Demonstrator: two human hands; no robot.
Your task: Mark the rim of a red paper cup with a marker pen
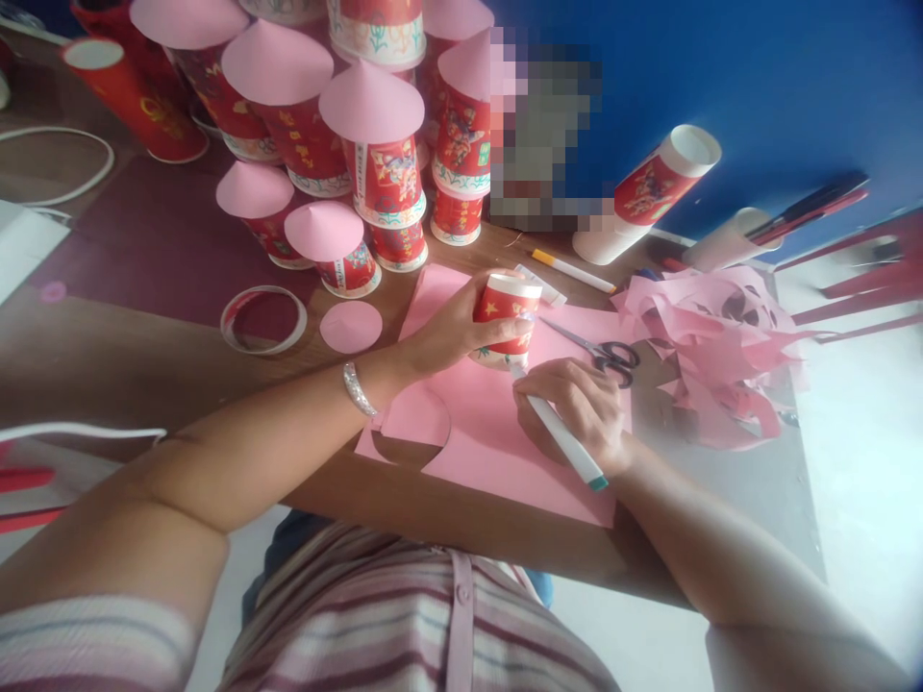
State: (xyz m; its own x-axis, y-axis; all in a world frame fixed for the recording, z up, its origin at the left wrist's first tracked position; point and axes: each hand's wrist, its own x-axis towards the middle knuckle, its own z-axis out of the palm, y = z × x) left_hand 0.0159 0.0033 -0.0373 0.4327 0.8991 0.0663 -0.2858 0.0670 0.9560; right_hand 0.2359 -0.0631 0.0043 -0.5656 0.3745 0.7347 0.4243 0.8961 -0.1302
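Note:
My left hand point(451, 332) is wrapped round a red paper cup point(505, 317) standing upside down on a pink paper sheet point(497, 437). My right hand point(577, 408) grips a white pen with a green end point(566, 444), its tip at the cup's rim on the sheet. A round hole point(408, 432) is cut out of the sheet near my left wrist, which wears a silver bracelet point(359, 389).
Several red cups with pink cone tops point(371, 144) stand stacked at the back. A loose pink paper disc point(350, 326) and a cut cup ring point(263, 319) lie to the left. Scissors point(606, 354), another pen point(573, 271) and a heap of pink scraps point(713, 346) lie to the right.

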